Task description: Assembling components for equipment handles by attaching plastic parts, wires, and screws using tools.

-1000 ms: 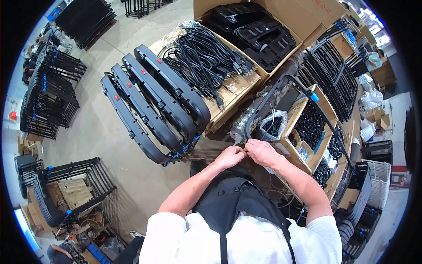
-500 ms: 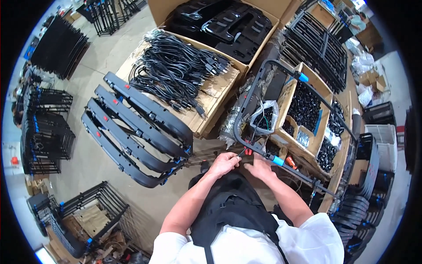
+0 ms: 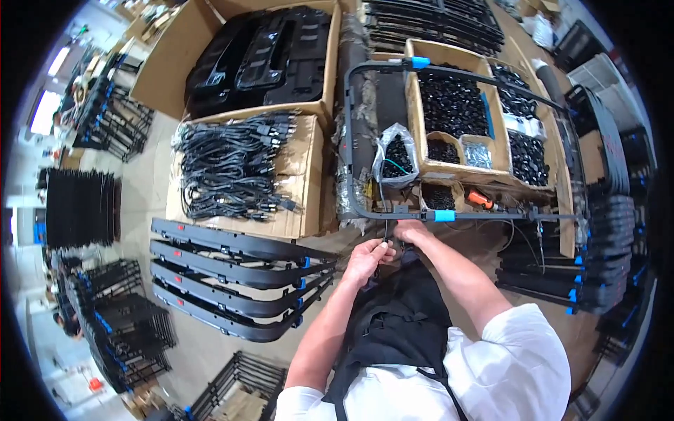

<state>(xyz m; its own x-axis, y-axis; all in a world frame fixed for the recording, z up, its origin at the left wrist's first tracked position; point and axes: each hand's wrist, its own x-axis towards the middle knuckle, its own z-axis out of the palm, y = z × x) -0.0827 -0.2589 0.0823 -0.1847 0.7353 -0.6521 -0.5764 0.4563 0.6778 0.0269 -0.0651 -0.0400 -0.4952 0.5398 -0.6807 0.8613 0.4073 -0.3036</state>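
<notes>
My left hand point(image 3: 366, 261) is closed, thumb and fingertips pinching a thin black cable point(image 3: 385, 230) that runs up toward the frame's lower bar. Close beside it on the right, my right hand point(image 3: 411, 230) is just below that bar; its fingers are mostly hidden, so what they hold does not show. A black tubular frame point(image 3: 484, 217) with blue clips lies across the bench in front of me. Inside its left part sits a clear plastic bag point(image 3: 399, 172) of small black parts, with a thin green wire on top.
A divided wooden box point(image 3: 460, 168) holds small black parts and screws. An orange-handled tool point(image 3: 481, 199) lies near the lower bar. To the left are bundled black cables point(image 3: 232, 165) on cardboard, several curved black panels point(image 3: 239, 274), and an open carton point(image 3: 161, 77) of black mouldings.
The view has turned, so the bench and frame appear straighter. My right hand has moved up toward the frame's lower bar. The red piece seen beside my hands earlier no longer shows.
</notes>
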